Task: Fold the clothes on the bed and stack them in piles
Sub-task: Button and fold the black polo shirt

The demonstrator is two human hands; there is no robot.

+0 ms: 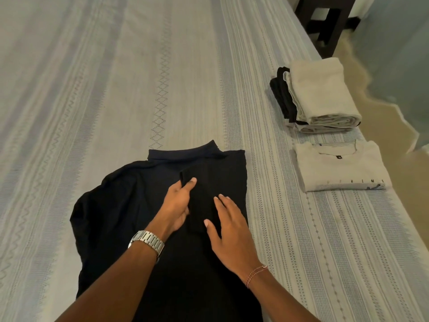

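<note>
A black collared shirt (130, 205) lies spread on the bed in front of me, its right side folded inward and its collar pointing away. My left hand (176, 205), with a metal watch at the wrist, pinches the edge of the folded-in sleeve (202, 189). Flat on the shirt just right of that sleeve rests my right hand (229, 231), fingers spread. A pile of folded clothes (322, 98), cream on top and black and grey beneath, sits at the bed's right edge. Nearer to me lies a folded white T-shirt (341, 168) with printed letters.
The bed is covered by a pale striped bedspread (116, 77) that stretches far to the left and ahead. Its right edge drops to a sandy floor (404, 205). A dark wooden piece of furniture (325, 22) stands beyond the far right corner.
</note>
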